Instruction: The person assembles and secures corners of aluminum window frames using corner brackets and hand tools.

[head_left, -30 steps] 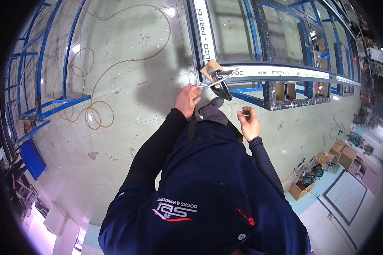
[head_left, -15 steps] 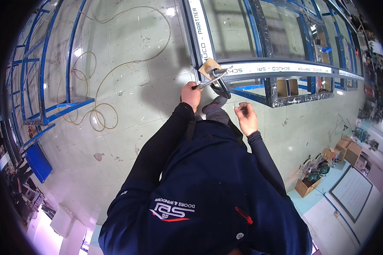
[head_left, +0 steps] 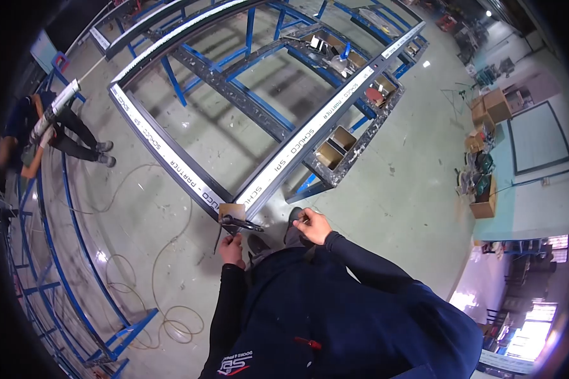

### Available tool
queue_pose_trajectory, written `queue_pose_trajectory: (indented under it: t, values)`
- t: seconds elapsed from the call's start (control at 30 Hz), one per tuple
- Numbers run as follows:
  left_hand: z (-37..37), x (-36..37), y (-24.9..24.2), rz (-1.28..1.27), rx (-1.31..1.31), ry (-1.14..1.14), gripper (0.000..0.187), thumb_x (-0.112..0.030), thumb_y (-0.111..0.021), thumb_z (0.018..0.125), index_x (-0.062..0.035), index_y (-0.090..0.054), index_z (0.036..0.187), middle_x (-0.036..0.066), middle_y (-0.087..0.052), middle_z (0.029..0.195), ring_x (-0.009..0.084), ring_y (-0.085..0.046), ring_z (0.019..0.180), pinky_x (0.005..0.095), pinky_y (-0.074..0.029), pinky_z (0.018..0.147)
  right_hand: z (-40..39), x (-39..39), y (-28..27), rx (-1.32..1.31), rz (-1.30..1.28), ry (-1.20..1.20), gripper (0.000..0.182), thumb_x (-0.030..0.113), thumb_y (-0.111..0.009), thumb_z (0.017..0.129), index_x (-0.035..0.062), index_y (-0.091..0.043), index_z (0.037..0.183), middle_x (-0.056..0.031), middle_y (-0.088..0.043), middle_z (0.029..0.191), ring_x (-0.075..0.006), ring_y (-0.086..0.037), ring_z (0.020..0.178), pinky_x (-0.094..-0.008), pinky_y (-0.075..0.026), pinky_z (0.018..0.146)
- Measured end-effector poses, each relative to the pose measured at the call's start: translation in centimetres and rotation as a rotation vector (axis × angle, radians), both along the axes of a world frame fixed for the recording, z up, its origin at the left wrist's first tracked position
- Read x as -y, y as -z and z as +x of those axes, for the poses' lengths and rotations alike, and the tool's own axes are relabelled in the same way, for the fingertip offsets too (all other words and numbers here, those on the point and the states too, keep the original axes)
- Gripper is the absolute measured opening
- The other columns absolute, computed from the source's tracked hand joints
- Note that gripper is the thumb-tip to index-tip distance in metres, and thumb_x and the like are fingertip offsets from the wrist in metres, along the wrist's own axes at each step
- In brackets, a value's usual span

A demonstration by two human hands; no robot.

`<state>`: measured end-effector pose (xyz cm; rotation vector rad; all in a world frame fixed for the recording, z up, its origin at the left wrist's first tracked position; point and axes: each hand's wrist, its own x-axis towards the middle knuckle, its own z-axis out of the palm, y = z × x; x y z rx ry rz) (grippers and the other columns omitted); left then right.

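Note:
A clamp with dark metal arms grips the near corner of a dark window frame that carries white printed protective tape. A tan pad sits under the clamp on that corner. Just below, my left hand has its fingers closed at the clamp's lower end; the exact grip is partly hidden. To the right, apart from clamp and frame, is my right hand, its thumb and fingers curled together. Whatever it may hold is too small to make out.
Blue stands support the frame. A dark-speckled bench with open compartments is underneath. At left, another person stands by a long white tube-like tool. A thin hose coils on the floor; cardboard boxes stand at right.
My view has swung and tilted up, bringing more of the frame and another person into sight. My left hand stays by the clamp; my right hand remains curled near my body.

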<state>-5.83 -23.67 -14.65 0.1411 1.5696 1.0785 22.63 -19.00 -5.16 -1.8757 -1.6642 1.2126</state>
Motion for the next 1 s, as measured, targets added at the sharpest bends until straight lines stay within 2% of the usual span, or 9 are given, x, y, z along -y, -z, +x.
queue_pose_trajectory:
  t: [0.2,0.3,0.33,0.4,0.43,0.47,0.63,0.93,1.0]
  values:
    - [-0.1,-0.2,-1.7,-0.100,-0.008,0.006,0.026,-0.020,-0.078,0.082,-0.0026,-0.063,0.095,0.001,-0.060,0.080,0.0098,-0.051,0.066,0.0253,-0.040,0.056,0.8,-2.1,-2.6,-0.365,-0.013,0.228,0.029,0.029,-0.069,0.092,0.0009,-0.065,0.087,-0.0049,-0.067,0.073,-0.0140,-0.061,0.068,-0.0295,-0.048,0.064]
    - [-1.0,0.2,1.4,-0.027,-0.224,0.295,0.033,-0.027,-0.072,0.084,0.0020,-0.069,0.100,0.008,-0.068,0.090,0.0172,-0.062,0.079,0.0321,-0.050,0.072,-3.8,-5.1,-15.7,-1.074,0.002,0.296,0.041,0.037,-0.050,0.100,0.0088,-0.053,0.071,-0.0031,-0.048,0.057,-0.0214,-0.055,0.059,-0.0447,-0.052,0.080]
    - [-0.8,-0.5,-3.6,-0.090,-0.083,0.263,0.040,-0.027,-0.072,0.084,0.0039,-0.068,0.109,0.011,-0.070,0.097,0.0199,-0.063,0.089,0.0329,-0.051,0.080,-5.8,-5.9,-20.4,-1.308,0.029,0.186,0.048,0.045,-0.048,0.099,0.0108,-0.048,0.065,-0.0022,-0.038,0.052,-0.0236,-0.053,0.058,-0.0580,-0.050,0.086]
    - [-0.5,0.2,4.2,0.032,-0.106,0.161,0.048,-0.023,-0.072,0.086,0.0050,-0.062,0.124,0.016,-0.069,0.111,0.0229,-0.064,0.102,0.0337,-0.049,0.091,-8.8,-6.7,-28.6,-1.689,-0.043,-0.278,0.059,0.061,-0.051,0.092,0.0100,-0.052,0.062,-0.0047,-0.048,0.054,-0.0226,-0.054,0.056,-0.0645,-0.046,0.094]
    - [-0.4,0.1,3.4,0.045,-0.082,0.117,0.047,-0.022,-0.073,0.085,0.0049,-0.062,0.123,0.016,-0.069,0.111,0.0230,-0.064,0.103,0.0332,-0.049,0.092,-11.3,-6.5,-32.5,-1.818,-0.017,-0.513,0.054,0.051,-0.049,0.097,0.0083,-0.056,0.064,-0.0049,-0.054,0.057,-0.0238,-0.059,0.059,-0.0654,-0.045,0.094]
    - [-0.2,0.3,2.2,0.070,-0.044,0.096,0.046,-0.021,-0.073,0.085,0.0048,-0.063,0.122,0.016,-0.069,0.111,0.0231,-0.064,0.103,0.0327,-0.048,0.094,-14.4,-4.5,-37.5,-2.011,-0.208,-0.402,0.047,0.029,-0.067,0.088,0.0103,-0.046,0.051,-0.0025,-0.046,0.046,-0.0172,-0.048,0.040,-0.0461,-0.055,0.085]
    - [0.3,1.6,0.5,0.049,-0.062,-0.003,0.039,-0.023,-0.075,0.083,0.0029,-0.068,0.112,0.014,-0.071,0.105,0.0218,-0.065,0.098,0.0330,-0.050,0.090,-15.9,-5.5,-43.6,-1.971,-0.113,-1.361,0.045,0.031,-0.066,0.089,0.0103,-0.047,0.053,-0.0028,-0.047,0.048,-0.0173,-0.049,0.041,-0.0471,-0.053,0.087]
    - [-3.6,27.9,11.5,-0.325,-0.809,0.098,0.033,-0.030,-0.067,0.087,-0.0065,-0.061,0.065,0.002,-0.052,0.053,0.0152,-0.048,0.046,0.0342,-0.038,0.044,-7.5,-7.9,-47.7,-1.785,0.242,-1.560,0.043,0.034,-0.064,0.090,0.0103,-0.050,0.057,-0.0032,-0.049,0.050,-0.0173,-0.050,0.043,-0.0488,-0.048,0.091]
    - [-3.1,34.8,14.4,-0.541,-0.607,0.120,0.031,-0.031,-0.066,0.088,-0.0072,-0.061,0.069,0.005,-0.054,0.056,0.0197,-0.050,0.045,0.0392,-0.040,0.043,-5.0,-8.6,-47.9,-1.751,0.318,-1.549,0.043,0.034,-0.063,0.091,0.0103,-0.050,0.058,-0.0033,-0.050,0.051,-0.0174,-0.051,0.043,-0.0492,-0.047,0.092]
